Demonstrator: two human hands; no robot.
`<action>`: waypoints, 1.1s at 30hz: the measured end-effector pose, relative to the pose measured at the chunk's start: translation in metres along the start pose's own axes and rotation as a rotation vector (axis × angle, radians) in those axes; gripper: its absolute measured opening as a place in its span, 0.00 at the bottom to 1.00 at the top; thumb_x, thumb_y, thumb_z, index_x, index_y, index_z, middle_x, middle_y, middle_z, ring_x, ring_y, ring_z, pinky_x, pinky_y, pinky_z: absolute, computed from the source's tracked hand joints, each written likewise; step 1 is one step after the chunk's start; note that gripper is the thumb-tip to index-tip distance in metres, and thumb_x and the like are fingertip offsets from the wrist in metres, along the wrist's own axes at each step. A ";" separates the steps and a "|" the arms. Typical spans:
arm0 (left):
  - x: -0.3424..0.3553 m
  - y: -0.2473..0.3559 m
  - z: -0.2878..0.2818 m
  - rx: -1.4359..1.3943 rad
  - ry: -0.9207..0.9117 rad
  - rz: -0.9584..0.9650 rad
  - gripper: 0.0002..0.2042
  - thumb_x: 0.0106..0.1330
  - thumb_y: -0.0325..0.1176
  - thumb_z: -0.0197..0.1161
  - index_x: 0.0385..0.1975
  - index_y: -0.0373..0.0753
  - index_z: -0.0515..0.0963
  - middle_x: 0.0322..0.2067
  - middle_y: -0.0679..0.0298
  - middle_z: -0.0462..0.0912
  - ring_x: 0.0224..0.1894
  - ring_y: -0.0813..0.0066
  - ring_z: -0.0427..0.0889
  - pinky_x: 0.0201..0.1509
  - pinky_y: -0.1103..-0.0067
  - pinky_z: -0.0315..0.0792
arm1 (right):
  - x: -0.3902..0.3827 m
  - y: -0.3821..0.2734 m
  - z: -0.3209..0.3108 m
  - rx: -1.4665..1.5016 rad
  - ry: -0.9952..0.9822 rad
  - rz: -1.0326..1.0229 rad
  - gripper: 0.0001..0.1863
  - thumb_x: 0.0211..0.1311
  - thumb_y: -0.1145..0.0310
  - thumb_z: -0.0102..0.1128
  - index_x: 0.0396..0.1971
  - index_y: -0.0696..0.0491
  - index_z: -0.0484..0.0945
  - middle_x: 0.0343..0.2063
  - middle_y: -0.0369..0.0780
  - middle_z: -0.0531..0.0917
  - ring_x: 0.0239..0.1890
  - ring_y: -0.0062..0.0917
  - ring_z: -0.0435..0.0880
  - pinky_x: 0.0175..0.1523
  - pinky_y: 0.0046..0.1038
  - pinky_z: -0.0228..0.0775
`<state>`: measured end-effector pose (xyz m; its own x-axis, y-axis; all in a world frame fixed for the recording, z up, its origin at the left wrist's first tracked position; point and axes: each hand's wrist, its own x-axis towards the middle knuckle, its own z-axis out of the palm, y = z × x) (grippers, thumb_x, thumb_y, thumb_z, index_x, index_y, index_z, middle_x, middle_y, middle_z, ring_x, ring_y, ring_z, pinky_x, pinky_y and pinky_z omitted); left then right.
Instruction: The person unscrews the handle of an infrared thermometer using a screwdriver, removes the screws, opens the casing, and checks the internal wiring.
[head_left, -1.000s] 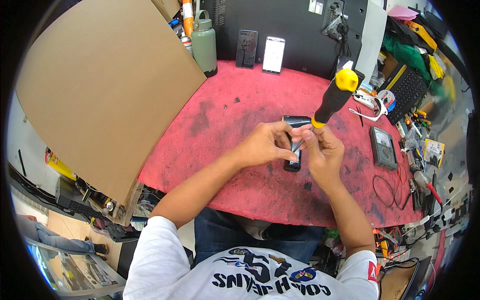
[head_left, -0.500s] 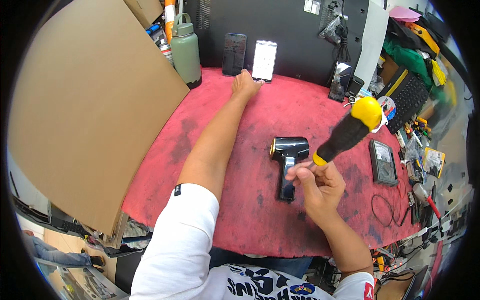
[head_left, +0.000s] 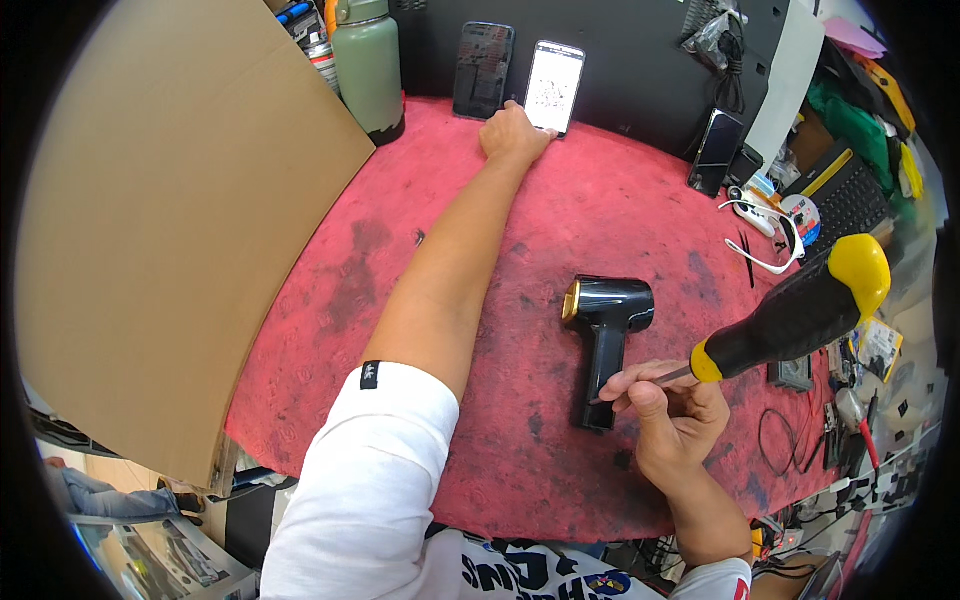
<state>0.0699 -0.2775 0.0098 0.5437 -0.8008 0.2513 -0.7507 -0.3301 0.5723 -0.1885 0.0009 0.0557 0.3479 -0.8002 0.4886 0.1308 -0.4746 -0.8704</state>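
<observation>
We log the black handheld device [head_left: 604, 340] lying flat on the red counter [head_left: 400, 250], gold-rimmed head toward the far side, grip toward the near edge. Its long axis runs near–far, tilted only slightly.

Right hand [head_left: 672, 412]: fingers pressed together around the metal shank of a screwdriver [head_left: 790, 315], black handle with yellow cap slanting up and to the right. The hand sits just right of the device's grip, fingertips touching or almost touching its lower end; we cannot tell whether the tip itself meets the casing, as the fingers hide it.

Left hand [head_left: 512, 130]: stretched to the far edge of the counter, well apart from the device, loosely curled with the fingertips at the lower edge of a lit phone [head_left: 554, 86] propped upright there. It pinches nothing that we can see. A dark phone [head_left: 483, 70] stands just left of it.

Relation of note: the device lies immediately left of the right hand, which is by far the nearer one.
</observation>
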 end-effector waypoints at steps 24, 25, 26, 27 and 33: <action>-0.275 -0.010 -0.163 -0.729 -0.827 0.648 0.14 0.57 0.28 0.66 0.43 0.35 0.79 0.28 0.61 0.82 0.29 0.76 0.79 0.38 0.78 0.74 | 0.003 0.004 0.000 -0.076 -0.055 -0.033 0.06 0.64 0.73 0.58 0.36 0.60 0.77 0.29 0.37 0.82 0.27 0.15 0.78 0.35 0.18 0.72; -0.278 -0.013 -0.156 -0.776 -0.804 0.622 0.12 0.58 0.27 0.65 0.42 0.34 0.80 0.27 0.62 0.81 0.29 0.78 0.78 0.37 0.78 0.74 | 0.003 0.002 0.000 -0.083 -0.071 -0.039 0.06 0.64 0.73 0.57 0.37 0.60 0.77 0.29 0.37 0.82 0.27 0.15 0.78 0.35 0.18 0.72; -0.280 -0.021 -0.145 -0.826 -0.777 0.597 0.10 0.59 0.26 0.64 0.40 0.34 0.80 0.26 0.63 0.81 0.28 0.79 0.77 0.37 0.79 0.74 | 0.002 -0.009 0.009 0.034 -0.074 0.054 0.05 0.63 0.75 0.58 0.37 0.59 0.77 0.31 0.37 0.82 0.29 0.16 0.79 0.37 0.19 0.73; -0.281 -0.020 -0.138 -0.882 -0.765 0.573 0.09 0.59 0.25 0.64 0.39 0.34 0.81 0.25 0.64 0.81 0.28 0.81 0.77 0.37 0.79 0.74 | 0.001 -0.011 0.013 0.046 -0.030 0.002 0.05 0.63 0.75 0.59 0.37 0.60 0.77 0.31 0.37 0.81 0.29 0.16 0.79 0.37 0.18 0.73; -0.289 -0.018 -0.133 -0.890 -0.620 0.530 0.07 0.59 0.26 0.66 0.37 0.34 0.81 0.26 0.66 0.83 0.33 0.87 0.76 0.38 0.79 0.73 | -0.001 0.000 0.008 0.059 -0.005 -0.057 0.04 0.61 0.76 0.60 0.34 0.61 0.77 0.31 0.38 0.82 0.32 0.16 0.80 0.37 0.18 0.73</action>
<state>-0.0235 0.0264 0.0306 -0.2094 -0.9166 0.3405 -0.1715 0.3772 0.9101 -0.1810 0.0045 0.0545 0.3431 -0.7707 0.5369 0.2045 -0.4966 -0.8435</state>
